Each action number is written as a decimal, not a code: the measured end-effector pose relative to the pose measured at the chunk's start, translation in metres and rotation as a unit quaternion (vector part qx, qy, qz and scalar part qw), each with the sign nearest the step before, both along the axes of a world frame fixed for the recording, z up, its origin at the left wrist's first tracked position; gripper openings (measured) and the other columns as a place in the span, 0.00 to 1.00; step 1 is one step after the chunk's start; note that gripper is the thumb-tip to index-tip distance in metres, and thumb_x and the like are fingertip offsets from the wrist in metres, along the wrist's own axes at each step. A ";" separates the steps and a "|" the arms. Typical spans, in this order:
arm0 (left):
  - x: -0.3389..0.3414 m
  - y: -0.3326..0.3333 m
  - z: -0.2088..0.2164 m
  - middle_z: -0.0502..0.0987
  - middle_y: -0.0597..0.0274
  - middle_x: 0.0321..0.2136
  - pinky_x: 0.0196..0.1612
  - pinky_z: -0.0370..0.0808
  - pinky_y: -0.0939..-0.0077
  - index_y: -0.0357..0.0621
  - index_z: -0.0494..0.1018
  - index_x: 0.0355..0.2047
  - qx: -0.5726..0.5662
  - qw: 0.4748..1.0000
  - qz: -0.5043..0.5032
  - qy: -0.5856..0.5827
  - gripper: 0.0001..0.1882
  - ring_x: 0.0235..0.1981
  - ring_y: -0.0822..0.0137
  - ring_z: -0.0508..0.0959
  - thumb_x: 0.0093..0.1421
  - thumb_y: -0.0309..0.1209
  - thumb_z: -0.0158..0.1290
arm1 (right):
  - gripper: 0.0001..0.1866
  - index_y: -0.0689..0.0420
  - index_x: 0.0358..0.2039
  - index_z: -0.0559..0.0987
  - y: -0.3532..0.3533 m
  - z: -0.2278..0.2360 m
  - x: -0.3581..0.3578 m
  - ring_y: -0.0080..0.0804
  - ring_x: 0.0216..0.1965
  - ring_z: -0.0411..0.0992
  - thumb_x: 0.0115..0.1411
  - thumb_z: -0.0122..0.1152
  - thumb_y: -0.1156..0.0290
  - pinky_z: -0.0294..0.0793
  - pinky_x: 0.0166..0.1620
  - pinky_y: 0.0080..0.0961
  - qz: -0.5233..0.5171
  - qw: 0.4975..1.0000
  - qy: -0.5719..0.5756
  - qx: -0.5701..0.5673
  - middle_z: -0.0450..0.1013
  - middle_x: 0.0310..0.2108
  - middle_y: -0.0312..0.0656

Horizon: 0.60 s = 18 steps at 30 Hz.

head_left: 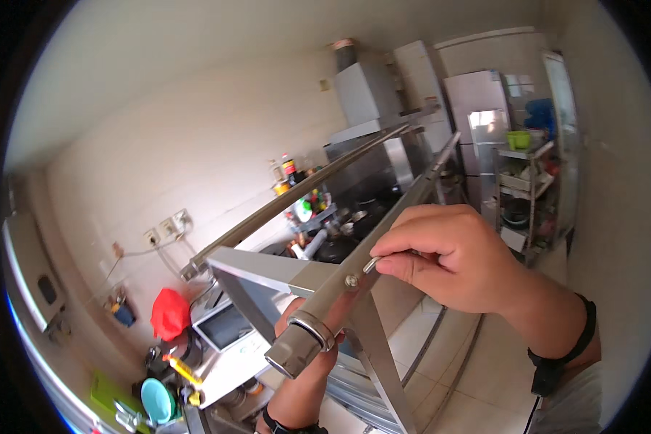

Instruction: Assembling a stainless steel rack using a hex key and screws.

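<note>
A metal frame of round tubes and flat grey bars slants across the middle. Its near metal tube (343,300) ends in a shiny cap (294,350) close to me. My left hand (317,370) is behind and under that tube, wrapped round it near the capped end; most of its fingers are hidden. A round-headed screw (351,281) sits in the side of the tube. Just beyond it, my right hand (448,257) is closed, pinching a small metal screw (372,265) between thumb and fingertips against the tube. Most of that screw's length is hidden.
A second metal tube (296,194) runs along the frame's far side. Behind stand bottles (289,166), a range hood (369,98) and a fridge (477,98). A shelf rack (532,188) is at right. A red bag (170,314) and teal basin (158,400) are lower left.
</note>
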State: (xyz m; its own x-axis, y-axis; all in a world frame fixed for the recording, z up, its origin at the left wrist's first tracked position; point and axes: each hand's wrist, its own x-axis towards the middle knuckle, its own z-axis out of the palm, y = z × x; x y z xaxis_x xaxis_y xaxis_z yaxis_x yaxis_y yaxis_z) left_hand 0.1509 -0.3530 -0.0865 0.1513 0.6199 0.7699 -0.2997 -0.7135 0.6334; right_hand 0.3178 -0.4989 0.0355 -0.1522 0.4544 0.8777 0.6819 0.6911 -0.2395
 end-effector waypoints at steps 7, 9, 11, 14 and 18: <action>-0.001 0.009 -0.008 0.75 0.65 0.26 0.32 0.71 0.80 0.39 0.71 0.29 0.029 0.992 0.100 0.069 0.19 0.28 0.73 0.75 0.32 0.21 0.59 | 0.03 0.62 0.25 0.76 0.028 0.000 0.007 0.42 0.23 0.68 0.49 0.59 0.76 0.66 0.26 0.31 0.094 0.994 -0.053 -0.002 0.69 0.21 0.44; 0.005 0.002 -0.002 0.75 0.65 0.26 0.31 0.71 0.80 0.39 0.71 0.29 -0.005 0.997 0.063 0.038 0.19 0.28 0.73 0.75 0.32 0.21 0.58 | 0.03 0.61 0.24 0.76 0.031 0.000 0.009 0.42 0.23 0.68 0.48 0.59 0.76 0.66 0.27 0.32 0.094 0.994 -0.060 0.012 0.69 0.20 0.44; 0.007 0.000 -0.001 0.75 0.65 0.26 0.31 0.72 0.80 0.39 0.70 0.30 -0.039 0.999 0.022 0.006 0.18 0.28 0.73 0.75 0.33 0.21 0.58 | 0.02 0.61 0.23 0.76 0.031 0.000 0.012 0.42 0.23 0.68 0.48 0.59 0.76 0.67 0.26 0.33 0.070 0.994 -0.079 0.026 0.68 0.20 0.44; 0.003 -0.002 0.000 0.75 0.65 0.27 0.31 0.72 0.81 0.39 0.70 0.30 -0.014 0.998 0.038 0.041 0.15 0.29 0.74 0.76 0.38 0.24 0.59 | 0.02 0.61 0.22 0.75 0.024 0.004 0.009 0.43 0.23 0.68 0.48 0.58 0.77 0.67 0.26 0.34 0.068 0.993 -0.091 0.012 0.68 0.20 0.44; 0.001 -0.010 0.003 0.76 0.61 0.28 0.32 0.73 0.80 0.39 0.70 0.30 -0.127 0.979 -0.148 -0.054 0.13 0.29 0.72 0.76 0.45 0.28 0.61 | 0.02 0.61 0.21 0.75 0.015 0.009 0.002 0.44 0.23 0.69 0.48 0.58 0.77 0.67 0.26 0.34 0.041 0.993 -0.112 0.002 0.68 0.20 0.45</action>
